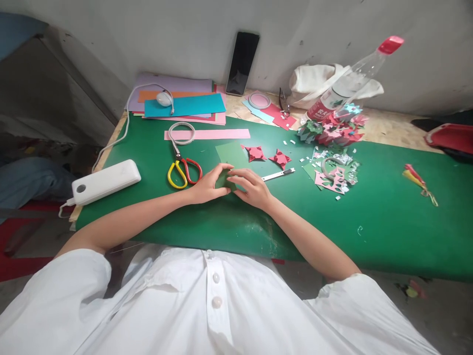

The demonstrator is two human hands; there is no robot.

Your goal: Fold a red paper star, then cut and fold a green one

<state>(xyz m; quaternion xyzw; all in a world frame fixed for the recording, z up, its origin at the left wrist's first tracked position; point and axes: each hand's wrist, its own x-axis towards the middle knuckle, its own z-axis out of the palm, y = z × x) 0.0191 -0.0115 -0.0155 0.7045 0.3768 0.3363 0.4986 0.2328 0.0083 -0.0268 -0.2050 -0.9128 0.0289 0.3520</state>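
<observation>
Between my two hands is a small piece of green paper (223,182), gripped at its edges just above the table. My left hand (209,185) has its fingers curled on the left side of it, and my right hand (253,186) pinches the right side. A flat green paper sheet (232,151) lies just beyond them. Two red folded paper shapes (254,154) rest to the right of that sheet. A utility knife (279,174) lies beside my right hand, and scissors (184,167) with yellow and red handles are left of my left hand.
A white power bank (107,181) with a cable lies at the left. Coloured paper sheets (185,104), a pink strip (221,134) and a leaning phone (243,63) are at the back. Right of centre are paper scraps (332,177), paper flowers (332,129) and a tilted bottle (349,86).
</observation>
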